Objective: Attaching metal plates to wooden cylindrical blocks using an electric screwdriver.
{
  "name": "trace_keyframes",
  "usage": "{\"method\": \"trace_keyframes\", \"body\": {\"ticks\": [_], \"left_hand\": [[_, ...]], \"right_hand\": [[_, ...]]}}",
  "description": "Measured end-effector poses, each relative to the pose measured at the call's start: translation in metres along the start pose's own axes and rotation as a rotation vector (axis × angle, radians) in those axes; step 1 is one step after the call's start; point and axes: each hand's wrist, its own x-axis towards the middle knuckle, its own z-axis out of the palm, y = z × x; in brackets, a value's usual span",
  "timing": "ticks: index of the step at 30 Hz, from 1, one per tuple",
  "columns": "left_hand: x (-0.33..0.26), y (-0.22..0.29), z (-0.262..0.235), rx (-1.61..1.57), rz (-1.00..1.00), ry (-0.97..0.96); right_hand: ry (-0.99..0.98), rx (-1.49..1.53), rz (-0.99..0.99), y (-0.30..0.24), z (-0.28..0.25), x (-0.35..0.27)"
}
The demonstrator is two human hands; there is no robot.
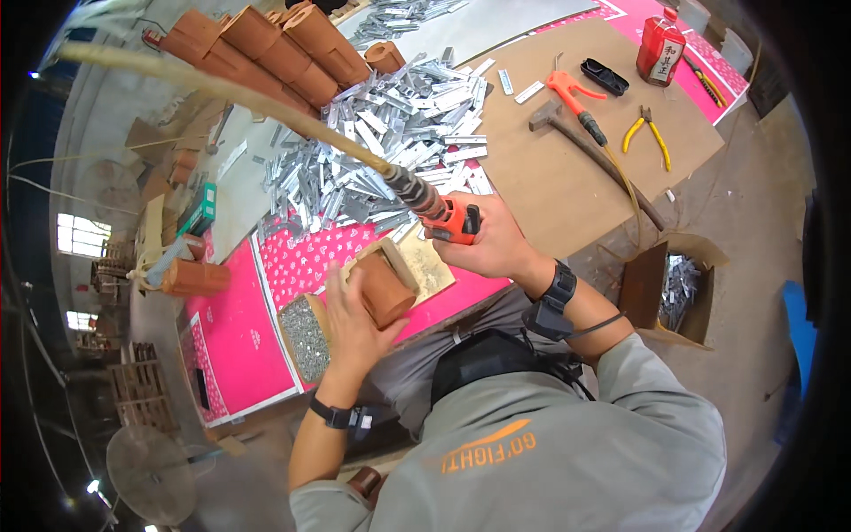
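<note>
My right hand (492, 239) is wrapped round a red and black pneumatic screwdriver (452, 219), whose yellowish hose stretches up and to the left. In front of me, a short terracotta-coloured cylindrical piece (383, 291) leans in a small wooden fixture (432, 270). My left hand (353, 319) grips this piece from its left side, thumb at the near edge and fingers spread along it. Beside that hand stands a box of small grey screws (306, 341). Beyond both hands lies a large heap of silver metal brackets (381, 142).
Terracotta-coloured pieces (266, 53) are stacked at the far left. On brown cardboard (523, 168) at right lie a hammer (594, 160), an orange air blow gun (572, 97), yellow-handled pliers (650, 137) and a red bottle (661, 49). A carton of metal parts (678, 288) sits lower right.
</note>
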Motion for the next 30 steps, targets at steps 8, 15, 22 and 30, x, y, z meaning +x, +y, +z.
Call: {"method": "trace_keyframes", "body": {"ticks": [8,15,22,30], "left_hand": [[0.031,-0.017,-0.014,-0.092,-0.376,-0.379],[0.051,-0.006,-0.023,-0.053,-0.442,-0.501],[0.070,0.014,-0.033,0.020,-0.404,-0.456],[0.114,0.031,0.063,-0.092,-0.194,-0.092]], "right_hand": [[-0.015,0.050,-0.007,0.004,-0.019,0.011],[-0.065,0.101,0.023,0.002,-0.024,0.014],[-0.132,0.106,0.045,0.003,-0.022,0.015],[-0.163,0.070,0.086,0.012,-0.022,0.009]]}}
